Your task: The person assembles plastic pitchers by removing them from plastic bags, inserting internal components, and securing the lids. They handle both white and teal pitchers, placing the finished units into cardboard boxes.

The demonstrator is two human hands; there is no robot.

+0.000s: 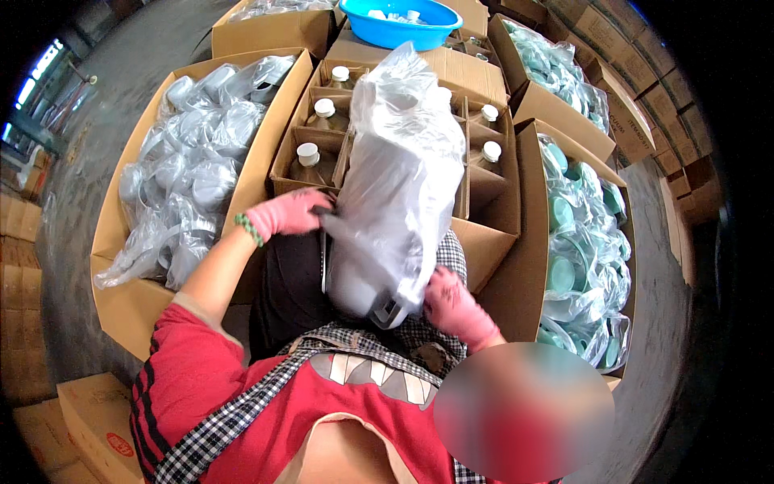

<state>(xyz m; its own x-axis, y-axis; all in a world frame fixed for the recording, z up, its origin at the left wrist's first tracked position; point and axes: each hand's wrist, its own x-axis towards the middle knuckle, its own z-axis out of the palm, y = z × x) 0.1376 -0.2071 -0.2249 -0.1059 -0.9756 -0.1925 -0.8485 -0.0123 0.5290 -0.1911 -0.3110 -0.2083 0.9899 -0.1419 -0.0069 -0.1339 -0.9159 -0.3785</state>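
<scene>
My pink-gloved left hand, seen over my remote feed, reaches inward beside the divided carton's near left corner, fingertips drawn together, left forearm angled. My right hand, likewise gloved, sits lower, nearer my body, fingers pointing up and inward.

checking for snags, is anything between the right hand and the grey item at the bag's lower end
Yes, the clear plastic bag lies between the right hand and the grey item; nothing else visible does.
</scene>
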